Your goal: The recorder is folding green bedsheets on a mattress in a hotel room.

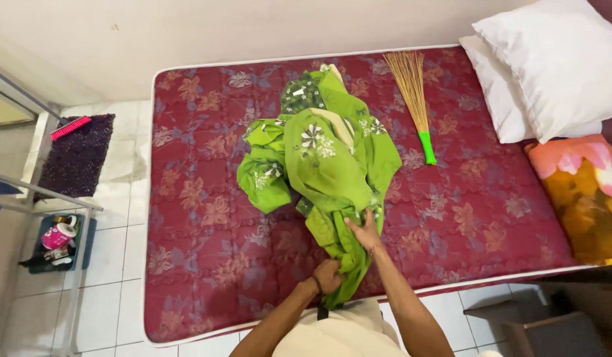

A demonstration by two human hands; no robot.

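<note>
While the green sheet (322,165) lies bunched in the middle of the bed (200,264), the left hand (327,276) and right hand (364,231) each grip its near end, gathering the cloth.

Room evenly lit, soft overhead light, no hard glare. My hands throw only faint shadow on green cloth (326,165). Mattress (207,218) colours saturated, pattern sharp at centre. White pillows (557,66) at far right corner nearly blown out, little texture. Wide-lens bend: mattress edges curve, far edge bows. Floor tiles (114,291) off left edge dimmer, slightly soft. No motion blur.
</note>
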